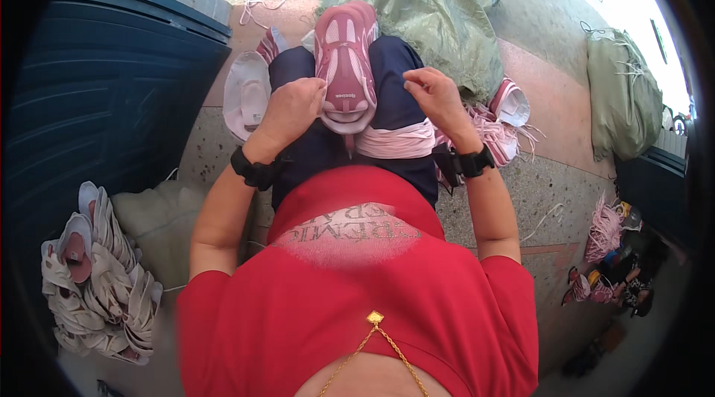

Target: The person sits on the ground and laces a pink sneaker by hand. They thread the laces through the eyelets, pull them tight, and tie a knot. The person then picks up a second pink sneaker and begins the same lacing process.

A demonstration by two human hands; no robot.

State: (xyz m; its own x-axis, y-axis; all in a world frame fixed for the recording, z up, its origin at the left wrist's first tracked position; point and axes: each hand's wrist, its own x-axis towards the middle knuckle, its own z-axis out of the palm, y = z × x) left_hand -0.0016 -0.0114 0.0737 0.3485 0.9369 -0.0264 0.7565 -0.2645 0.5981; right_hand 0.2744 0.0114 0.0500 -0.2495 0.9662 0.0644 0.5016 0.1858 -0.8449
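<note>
A pink shoe upper [348, 73] with white mesh lies upright between my knees, at the front of a stack of like uppers. My left hand [292, 112] is closed in a pinch, its fingertips at the upper's left edge; what they hold is hidden. To the right, apart from the upper, my right hand [438, 99] is raised above my right thigh, thumb and fingers pressed together. Anything between them is too small to make out. A bundle of pale pink laces [396, 141] lies across my right thigh, below that hand.
White-lined uppers [244, 95] lie beside my left leg, and more pink uppers with laces [500, 125] by my right. A green sack [424, 10] spreads ahead. Pale uppers [104, 278] are piled lower left by a blue door [112, 77]. Another sack [624, 91] stands far right.
</note>
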